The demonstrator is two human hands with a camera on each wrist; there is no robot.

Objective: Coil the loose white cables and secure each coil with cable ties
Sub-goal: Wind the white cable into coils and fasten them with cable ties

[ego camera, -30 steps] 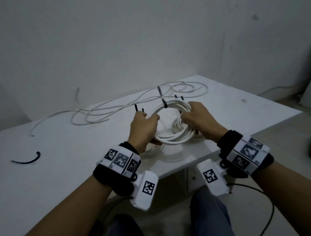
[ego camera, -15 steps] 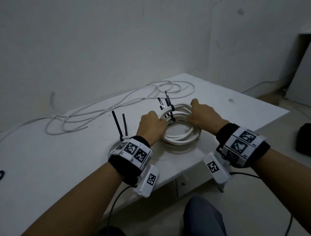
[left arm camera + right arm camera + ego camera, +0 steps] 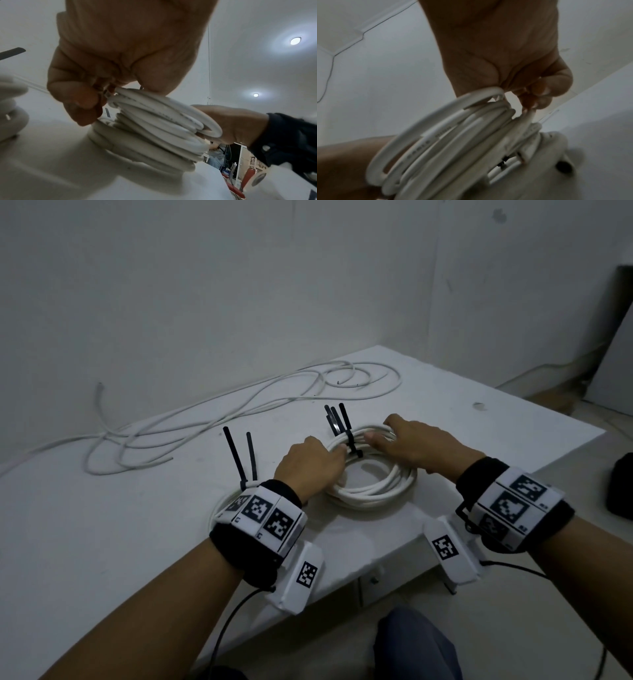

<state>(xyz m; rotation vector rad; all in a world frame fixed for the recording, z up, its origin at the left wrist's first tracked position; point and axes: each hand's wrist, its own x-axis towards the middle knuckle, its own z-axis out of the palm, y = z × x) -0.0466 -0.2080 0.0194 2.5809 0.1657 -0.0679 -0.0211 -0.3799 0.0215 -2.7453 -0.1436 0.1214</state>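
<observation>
— What's hidden?
— The second coil [image 3: 219, 503], at nine o'clock of the held one, sits mostly behind the left wrist band [image 3: 263, 515].
— And the right wrist view?
— Blurred.

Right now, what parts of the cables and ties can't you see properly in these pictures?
- Second coil: head view, mostly hidden behind the left hand's wristband; only its two tie tails show.
- Tie heads on the held coil: head view, too small to tell if locked.
- Right hand fingers: right wrist view, blurred.
- Loose cable: cut off by the left edge.
</observation>
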